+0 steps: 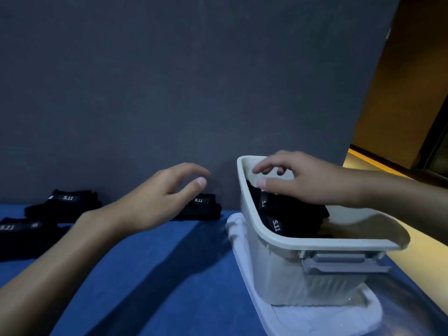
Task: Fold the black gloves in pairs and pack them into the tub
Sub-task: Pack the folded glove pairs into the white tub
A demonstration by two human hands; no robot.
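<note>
Hands both hang loose and hold nothing. Your right hand (pixel 305 180) is spread over the far end of the tub (pixel 303 243), thumb straight, fingers gently bent with gaps between them; nothing is pinched in it; whether the palm touches what lies below, I cannot tell. Directly under that palm, inside the tub, sit the packed gloves (pixel 298 214), black and bundled, with two white "5.11" labels showing just below your thumb.

Your left hand (pixel 155 202) hovers above the blue table (pixel 157 275), fingers relaxed and curved, thumb out, gripping nothing; just beyond and below its fingertips lies a folded pair (pixel 206 209) at the foot of the grey wall (pixel 169 93) (its label peeks out beside your thumb). Out past your left wrist, on the side away from the tub, a second pair (pixel 70 204) rests on the table; a third pair (pixel 21 238) lies nearer you, close beside it.

Below your right forearm the tub stands on a white lid (pixel 327 318), tilted a little in this wide view; a grey latch (pixel 339 261) sits on its near wall.
</note>
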